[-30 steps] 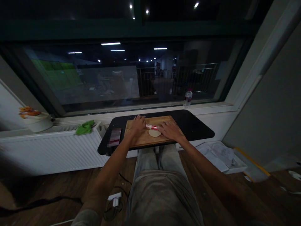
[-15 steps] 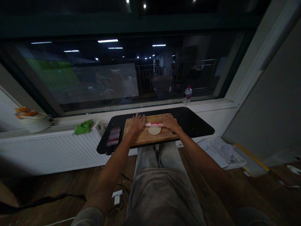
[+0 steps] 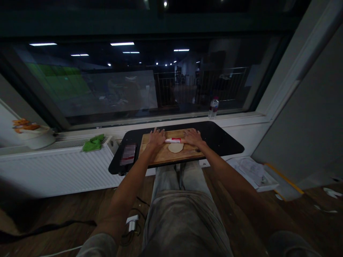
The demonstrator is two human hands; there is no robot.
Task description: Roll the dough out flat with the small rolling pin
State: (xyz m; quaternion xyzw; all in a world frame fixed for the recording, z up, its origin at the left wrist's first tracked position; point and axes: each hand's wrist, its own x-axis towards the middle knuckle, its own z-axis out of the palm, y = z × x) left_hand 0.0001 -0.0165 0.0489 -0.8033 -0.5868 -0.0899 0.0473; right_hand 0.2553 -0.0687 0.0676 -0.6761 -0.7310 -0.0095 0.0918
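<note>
A flat round piece of pale dough lies on a wooden board on a small black table. A thin red and white roller lies across the board at the dough's far edge. My left hand rests flat on the roller's left end, fingers stretched out. My right hand lies flat on its right end, fingers spread.
A phone lies on the table left of the board. A water bottle stands on the window sill behind. A green cloth sits on the white radiator, a white bowl further left. Cables and a charger lie on the floor.
Both hands pushed the roller away from me, from over the dough's middle to its far edge. The right hand moved up level with the left.
</note>
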